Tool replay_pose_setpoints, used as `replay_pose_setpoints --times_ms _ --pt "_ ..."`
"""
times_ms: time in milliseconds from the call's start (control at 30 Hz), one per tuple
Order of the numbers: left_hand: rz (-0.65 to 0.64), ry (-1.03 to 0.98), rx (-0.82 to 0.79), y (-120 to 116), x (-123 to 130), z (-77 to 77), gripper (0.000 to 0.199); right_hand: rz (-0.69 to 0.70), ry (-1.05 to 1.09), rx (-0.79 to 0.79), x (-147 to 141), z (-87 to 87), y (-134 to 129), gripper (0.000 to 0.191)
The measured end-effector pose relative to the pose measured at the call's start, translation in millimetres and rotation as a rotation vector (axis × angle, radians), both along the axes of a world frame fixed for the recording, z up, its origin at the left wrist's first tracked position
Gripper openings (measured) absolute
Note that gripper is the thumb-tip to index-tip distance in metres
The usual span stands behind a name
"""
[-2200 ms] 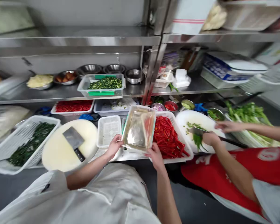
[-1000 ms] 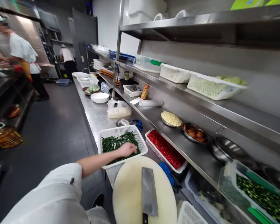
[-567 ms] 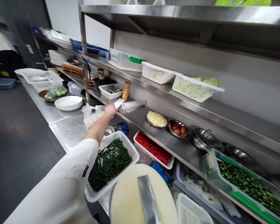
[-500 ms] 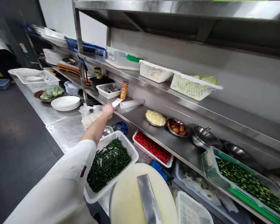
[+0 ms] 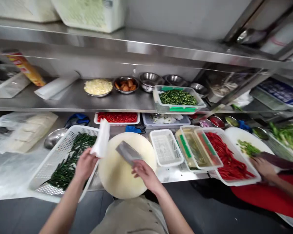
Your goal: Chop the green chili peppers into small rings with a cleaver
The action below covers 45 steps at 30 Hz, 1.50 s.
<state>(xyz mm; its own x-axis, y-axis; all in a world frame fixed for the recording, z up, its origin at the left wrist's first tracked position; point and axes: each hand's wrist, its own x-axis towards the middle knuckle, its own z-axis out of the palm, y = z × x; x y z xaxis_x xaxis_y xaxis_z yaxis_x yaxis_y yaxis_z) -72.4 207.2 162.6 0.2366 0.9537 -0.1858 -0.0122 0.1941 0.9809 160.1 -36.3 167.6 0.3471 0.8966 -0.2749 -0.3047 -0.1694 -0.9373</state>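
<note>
My left hand (image 5: 86, 164) is closed on a white folded sheet (image 5: 103, 138), which stands up between the green chilies and the cutting board; paper or plastic, I cannot tell. The fingers of my right hand (image 5: 145, 174) are at the handle end of a cleaver (image 5: 128, 152), closed around it. Its broad blade lies over the round pale cutting board (image 5: 122, 183). Left of the board, a white perforated basket (image 5: 36, 182) holds long green chilies (image 5: 65, 165). An empty-looking white basket (image 5: 166, 148) stands to the board's right.
Red chili strips (image 5: 118, 117) lie in a tray behind the board. Clear containers (image 5: 197, 148) and a basket of red peppers (image 5: 228, 159) stand to the right. A co-worker's hands (image 5: 266, 167) work at another board. The steel shelf (image 5: 127, 105) carries bowls and chopped greens (image 5: 178, 97).
My left hand has come back from the shelf on the left with the white sheet. My right hand has come into view at the cleaver, which now lies turned. The view has swung right.
</note>
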Motion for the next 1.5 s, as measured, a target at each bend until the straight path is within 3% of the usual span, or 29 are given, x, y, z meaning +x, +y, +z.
replay_pose_setpoints --times_ms 100,200,333,400,467,600,700,833,900,967,1067,1200,1367,1433,1500 --pt "-0.39 -0.027 -0.016 -105 70 -24.5 0.035 0.041 0.051 0.046 27 -3.3 12 0.058" --pt "-0.568 -0.109 0.031 -172 131 -27.4 0.036 -0.015 0.001 0.015 71 -6.5 -18 0.041" --pt "-0.639 -0.084 0.091 -225 198 -14.5 0.042 0.016 -0.009 0.042 142 -5.1 -76 0.032" --pt "-0.718 -0.051 0.101 -246 230 -7.5 0.036 0.025 -0.065 0.037 173 -1.4 -99 0.028" --pt "-0.772 -0.093 0.039 -266 261 -1.2 0.032 0.014 -0.143 0.008 201 2.2 -119 0.025" --pt "-0.801 -0.329 -0.155 -299 312 10.1 0.047 -0.037 -0.321 -0.018 241 1.3 -156 0.025" --pt "-0.664 -0.377 -0.258 -312 343 14.2 0.06 -0.05 -0.348 -0.002 265 -10.0 -180 0.033" --pt "-0.445 -0.254 -0.286 -313 371 13.1 0.083 -0.1 -0.274 -0.025 283 -26.9 -193 0.046" --pt "-0.495 -0.199 -0.272 -312 381 12.2 0.076 -0.163 -0.246 -0.021 286 -29.6 -193 0.058" --pt "-0.645 -0.147 -0.244 -311 390 12.0 0.066 -0.219 -0.243 -0.023 288 -29.5 -192 0.068" --pt "-0.804 -0.128 -0.207 -307 400 14.0 0.068 -0.298 -0.296 -0.104 296 -29.6 -187 0.068" --pt "-0.694 -0.203 -0.199 -300 402 17.3 0.084 -0.347 -0.415 -0.179 307 -29.0 -177 0.058" --pt "-0.487 -0.312 -0.396 -293 397 14.5 0.082 -0.113 -0.484 -0.04 281 -9.4 -156 0.055" --pt "-0.478 -0.339 -0.47 -288 395 14.5 0.077 -0.028 -0.479 0.012 266 -2.0 -146 0.047" --pt "-0.496 -0.347 -0.494 -282 393 16.3 0.077 -0.045 -0.455 0.039 258 1.0 -137 0.039"
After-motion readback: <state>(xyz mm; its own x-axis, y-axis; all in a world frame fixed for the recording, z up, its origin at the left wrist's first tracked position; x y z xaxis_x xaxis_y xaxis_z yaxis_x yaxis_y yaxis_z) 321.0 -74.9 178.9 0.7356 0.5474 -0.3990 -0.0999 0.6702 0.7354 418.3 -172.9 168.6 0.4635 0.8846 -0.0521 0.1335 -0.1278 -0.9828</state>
